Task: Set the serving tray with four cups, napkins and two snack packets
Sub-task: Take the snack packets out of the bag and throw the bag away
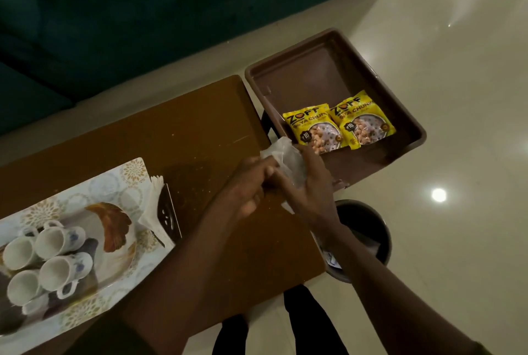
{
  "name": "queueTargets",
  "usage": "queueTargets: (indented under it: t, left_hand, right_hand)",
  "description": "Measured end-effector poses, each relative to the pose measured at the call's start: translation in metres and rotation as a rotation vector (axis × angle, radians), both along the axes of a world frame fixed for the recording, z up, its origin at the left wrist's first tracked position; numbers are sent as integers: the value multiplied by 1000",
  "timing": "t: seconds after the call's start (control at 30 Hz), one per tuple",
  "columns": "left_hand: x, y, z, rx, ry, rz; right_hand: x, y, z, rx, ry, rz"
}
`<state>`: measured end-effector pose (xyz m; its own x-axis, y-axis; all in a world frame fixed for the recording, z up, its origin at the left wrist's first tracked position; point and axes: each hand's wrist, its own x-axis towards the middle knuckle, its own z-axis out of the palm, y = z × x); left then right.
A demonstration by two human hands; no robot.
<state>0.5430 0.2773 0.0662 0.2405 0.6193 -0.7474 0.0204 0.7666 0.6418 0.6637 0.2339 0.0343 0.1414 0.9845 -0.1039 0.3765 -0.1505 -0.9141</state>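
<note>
A patterned serving tray (134,171) lies at the left of the brown table (194,126). Several white cups (61,264) stand on it, and white napkins in a dark holder (160,217) rest at its right end. Two yellow snack packets (338,123) lie side by side in a brown plastic tub (323,69) to the right of the table. My left hand (247,186) and my right hand (311,183) meet over the table's right end. Both grip a crumpled white napkin (285,159), which sits between them, partly hidden by the fingers.
A dark round bin (368,226) stands on the pale tiled floor (457,97) below my right forearm. A dark green sofa (114,11) fills the far side. The tub's far half holds nothing.
</note>
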Motion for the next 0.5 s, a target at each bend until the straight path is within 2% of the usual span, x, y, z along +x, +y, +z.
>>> queueTargets:
  t: [0.07,0.13,0.23,0.33,0.5]
  left_hand:
    - [3,-1,-1,-82,-134,-13]
    - [9,-3,-5,-133,-192,-56]
    - [26,-9,-15,-98,-87,-285]
    - [59,-15,-19,10,42,-465]
    - [99,-32,-31,81,99,-495]
  right_hand:
    - [11,-6,-2,-65,-40,44]
    - [26,-10,-6,-103,-45,78]
    - [50,-21,-13,-34,-122,8]
    - [73,-44,-20,9,-141,-149]
    - [127,-84,-46,-88,-271,-536]
